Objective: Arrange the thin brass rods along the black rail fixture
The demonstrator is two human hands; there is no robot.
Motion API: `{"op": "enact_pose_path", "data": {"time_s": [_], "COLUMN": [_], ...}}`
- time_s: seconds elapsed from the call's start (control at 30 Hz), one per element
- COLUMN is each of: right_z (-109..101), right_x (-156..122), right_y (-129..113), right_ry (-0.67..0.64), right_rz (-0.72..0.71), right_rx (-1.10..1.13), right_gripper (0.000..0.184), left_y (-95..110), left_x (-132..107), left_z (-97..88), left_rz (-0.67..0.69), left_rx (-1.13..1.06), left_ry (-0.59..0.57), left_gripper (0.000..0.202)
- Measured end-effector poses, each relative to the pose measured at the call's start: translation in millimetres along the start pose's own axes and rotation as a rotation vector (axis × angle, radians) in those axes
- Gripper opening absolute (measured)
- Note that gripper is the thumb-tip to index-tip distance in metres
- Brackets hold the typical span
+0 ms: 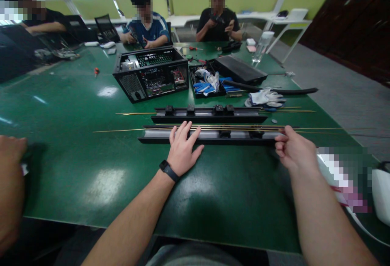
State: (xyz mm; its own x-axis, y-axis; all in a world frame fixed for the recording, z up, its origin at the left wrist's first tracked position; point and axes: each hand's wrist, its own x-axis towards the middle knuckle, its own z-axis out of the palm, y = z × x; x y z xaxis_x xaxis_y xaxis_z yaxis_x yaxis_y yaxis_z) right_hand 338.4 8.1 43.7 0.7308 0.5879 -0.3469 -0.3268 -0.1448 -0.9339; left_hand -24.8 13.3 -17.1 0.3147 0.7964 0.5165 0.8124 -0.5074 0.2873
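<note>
My left hand (185,150), fingers spread, lies over the near long black channel (210,140) and the thin brass-coloured rods (122,130) running along it. At the channel's right end, my right hand (294,148) is closed in a pinch around the thin rods, which stick out past it to the right. Small black blocks (224,131) sit inside the near channel. Just behind lies a second black channel (209,118), parallel to it, with several black blocks (190,110) and more thin rods at its ends.
A black computer case (161,75) stands behind the channels. Right of it are an open black box (210,91) with gloves, a white glove (266,98), a black tube (292,92) and a clear bottle (262,46). Co-workers sit opposite; another person's arm (10,176) enters at left.
</note>
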Motion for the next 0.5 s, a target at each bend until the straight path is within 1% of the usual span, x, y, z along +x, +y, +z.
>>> {"op": "enact_pose_path", "data": {"time_s": [0.1,0.3,0.5], "right_z": [0.5,-2.9,-0.3], "right_x": [-1.3,4.5,2.8], "right_y": [1.7,-1.1,1.1], "right_ry": [-0.028,0.045,-0.007], "right_rz": [-0.004,-0.027,-0.01], "right_rx": [-0.007,0.002,-0.014], "right_gripper": [0.024,0.024,0.026], "left_y": [0.2,-0.4,-0.6], "left_x": [0.1,-0.4,-0.6], "left_z": [0.2,0.6,0.6], "left_rz": [0.002,0.017,0.016], "left_rx": [0.004,0.002,0.0], "left_ry": [0.003,0.01,0.011], "left_gripper": [0.061,0.06,0.059]}}
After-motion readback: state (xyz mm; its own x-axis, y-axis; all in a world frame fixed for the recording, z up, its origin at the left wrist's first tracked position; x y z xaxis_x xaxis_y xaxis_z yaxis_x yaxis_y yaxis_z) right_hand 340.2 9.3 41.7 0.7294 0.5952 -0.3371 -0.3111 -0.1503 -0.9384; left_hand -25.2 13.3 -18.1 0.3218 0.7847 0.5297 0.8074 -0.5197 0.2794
